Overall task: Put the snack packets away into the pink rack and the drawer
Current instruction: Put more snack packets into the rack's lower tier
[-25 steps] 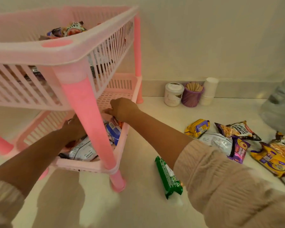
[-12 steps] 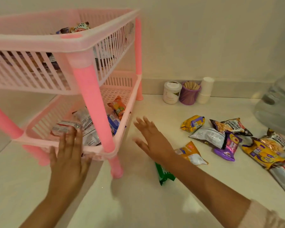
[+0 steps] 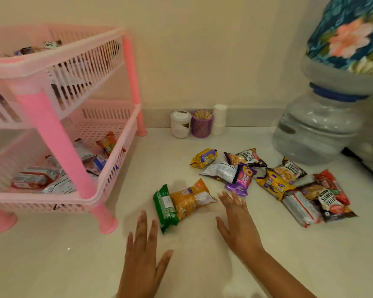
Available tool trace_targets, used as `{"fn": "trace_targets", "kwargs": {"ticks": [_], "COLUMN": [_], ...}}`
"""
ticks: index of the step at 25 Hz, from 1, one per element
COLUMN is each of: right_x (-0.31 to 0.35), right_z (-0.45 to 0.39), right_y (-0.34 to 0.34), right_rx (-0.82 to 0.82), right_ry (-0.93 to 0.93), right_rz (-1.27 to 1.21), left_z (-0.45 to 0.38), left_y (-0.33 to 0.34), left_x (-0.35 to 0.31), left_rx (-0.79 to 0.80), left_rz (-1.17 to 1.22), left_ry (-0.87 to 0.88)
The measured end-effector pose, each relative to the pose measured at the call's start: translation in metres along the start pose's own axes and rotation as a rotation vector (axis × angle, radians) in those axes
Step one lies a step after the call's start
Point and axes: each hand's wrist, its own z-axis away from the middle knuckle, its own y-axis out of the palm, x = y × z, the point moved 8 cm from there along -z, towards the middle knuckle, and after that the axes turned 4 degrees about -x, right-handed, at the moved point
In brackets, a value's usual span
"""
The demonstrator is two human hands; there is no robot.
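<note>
The two-tier pink rack [image 3: 58,134] stands at the left, with several snack packets on both shelves. On the counter lie a green packet [image 3: 165,208] and an orange packet [image 3: 191,198] side by side. My left hand [image 3: 143,254] hovers open just below the green packet. My right hand [image 3: 238,224] is open to the right of the orange packet, fingers spread, holding nothing. Further right lies a heap of packets: a yellow one [image 3: 204,158], a white one [image 3: 221,172], a purple one [image 3: 242,179], salted-peanut bags [image 3: 246,158] and others. No drawer is in view.
A white jar [image 3: 180,124], a purple cup of wooden sticks [image 3: 201,123] and stacked white cups [image 3: 219,119] stand against the back wall. A large water bottle [image 3: 323,125] under a floral cover [image 3: 353,33] fills the right side.
Both hands have come out of the rack's lower shelf and moved right, onto the counter near the green and orange packets. The view has swung right with them.
</note>
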Motion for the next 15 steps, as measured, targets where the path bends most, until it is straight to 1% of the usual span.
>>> {"fn": "trace_targets", "kwargs": {"ticks": [2,7,11,12,14,15], "right_x": [-0.033,-0.100,-0.147,-0.160,-0.183,-0.193], "right_z": [0.020,0.052,0.063,0.066,0.070,0.072], "right_y": [-0.013,-0.054,-0.084,-0.090,-0.098,-0.101], "right_rx": [-0.035,-0.184,-0.258,-0.273,-0.286,-0.286], "right_ry": [0.040,0.126,0.164,0.185,0.231,0.243], "right_rz": [0.041,0.117,0.190,0.191,0.189,0.197], "left_z": [-0.007,-0.009,0.000,-0.003,-0.014,-0.022], "left_y": [0.013,0.065,0.110,0.118,0.127,0.131], "left_x": [-0.028,-0.080,-0.110,-0.119,-0.130,-0.132], "left_rx": [0.017,0.141,0.260,0.273,0.241,0.220], "left_rz": [-0.005,-0.012,-0.177,-0.198,-0.214,-0.201], "left_ry": [0.043,0.104,0.217,0.236,0.253,0.234]}}
